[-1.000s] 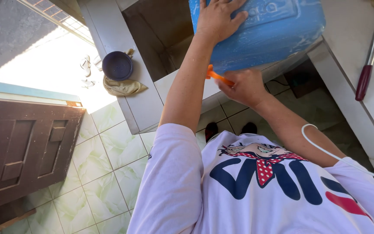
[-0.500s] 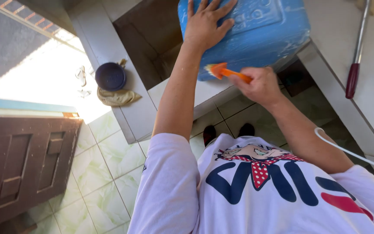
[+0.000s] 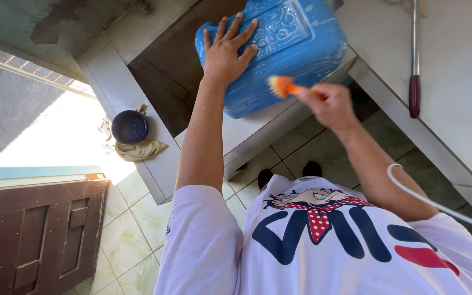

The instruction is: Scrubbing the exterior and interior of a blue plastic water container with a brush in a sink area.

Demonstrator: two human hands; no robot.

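Note:
A big blue plastic water jug (image 3: 296, 49) lies on its side across the tiled rim of a sink basin (image 3: 165, 71). My left hand (image 3: 226, 49) presses flat on the jug's upper side, fingers spread. My right hand (image 3: 329, 104) grips an orange brush (image 3: 282, 86) by its handle, with the blurred bristle end against the jug's near lower side.
A dark blue bowl (image 3: 129, 127) and a crumpled beige rag (image 3: 137, 149) sit on the basin's left ledge. A metal pole with a maroon grip (image 3: 414, 60) rests on the grey counter at right. A brown wooden door (image 3: 34, 235) stands at lower left. A white cable (image 3: 438, 205) crosses my right arm.
My right hand has swept the orange brush up and to the right along the jug's near side. The view has tilted, showing more of the jug; my left hand stays pressed on it.

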